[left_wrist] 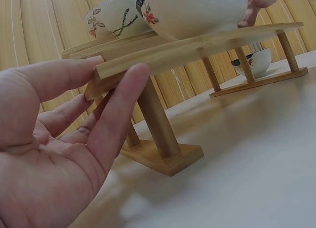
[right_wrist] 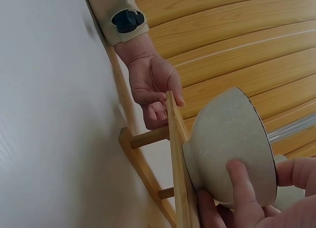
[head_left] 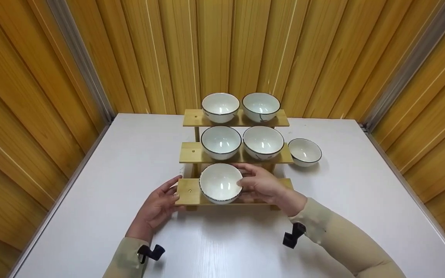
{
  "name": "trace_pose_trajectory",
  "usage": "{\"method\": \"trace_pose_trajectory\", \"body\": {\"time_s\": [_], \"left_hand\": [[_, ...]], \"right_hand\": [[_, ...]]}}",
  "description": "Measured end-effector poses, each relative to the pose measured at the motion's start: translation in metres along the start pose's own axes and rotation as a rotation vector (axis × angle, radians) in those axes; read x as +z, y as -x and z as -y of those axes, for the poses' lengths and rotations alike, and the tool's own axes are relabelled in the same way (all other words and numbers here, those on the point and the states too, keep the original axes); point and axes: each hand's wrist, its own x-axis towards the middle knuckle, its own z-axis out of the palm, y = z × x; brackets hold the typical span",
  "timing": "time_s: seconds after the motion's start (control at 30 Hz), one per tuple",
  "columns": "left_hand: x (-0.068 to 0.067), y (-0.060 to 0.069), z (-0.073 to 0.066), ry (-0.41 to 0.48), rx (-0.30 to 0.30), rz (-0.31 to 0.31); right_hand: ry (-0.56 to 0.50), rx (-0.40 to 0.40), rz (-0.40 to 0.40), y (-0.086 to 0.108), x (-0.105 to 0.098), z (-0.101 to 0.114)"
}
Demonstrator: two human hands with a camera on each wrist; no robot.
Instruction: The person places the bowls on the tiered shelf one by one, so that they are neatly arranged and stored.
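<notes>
A three-step wooden display rack (head_left: 184, 197) stands on the table, and my left hand (head_left: 161, 204) grips the left end of its lowest board. In the left wrist view, fingers (left_wrist: 123, 99) of that hand lie above and under the board end. A white bowl (head_left: 219, 181) with a dark rim sits upright on that board, left of its middle. My right hand (head_left: 263, 184) holds this bowl by its right side, thumb at the rim and fingers (right_wrist: 241, 188) against the outer wall. The bowl's foot meets the board in the right wrist view.
Two bowls stand side by side on the middle board, a left one (head_left: 221, 143) and a right one (head_left: 264, 142). The top board carries two more, a left bowl (head_left: 220, 107) and a right bowl (head_left: 261, 107). Another bowl (head_left: 304, 152) rests on the white table (head_left: 361, 185), right of the rack.
</notes>
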Motion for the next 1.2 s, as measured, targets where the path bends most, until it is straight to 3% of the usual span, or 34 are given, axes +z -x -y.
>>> {"method": "trace_pose_trajectory", "body": {"time_s": [0.27, 0.53, 1.03, 1.2], "left_hand": [[0.0, 0.001, -0.001, 0.013, -0.013, -0.012], [0.003, 0.001, -0.002, 0.003, -0.033, -0.042], [0.002, -0.001, -0.003, 0.01, -0.028, -0.024], [0.002, -0.001, -0.003, 0.014, -0.023, -0.007]], "right_hand": [[0.024, -0.014, 0.054, 0.014, -0.016, 0.001], [0.035, -0.041, 0.122, 0.038, -0.045, -0.001], [0.01, -0.115, 0.101, 0.076, -0.112, -0.006], [0.014, -0.145, 0.028, 0.086, -0.137, -0.003]]}}
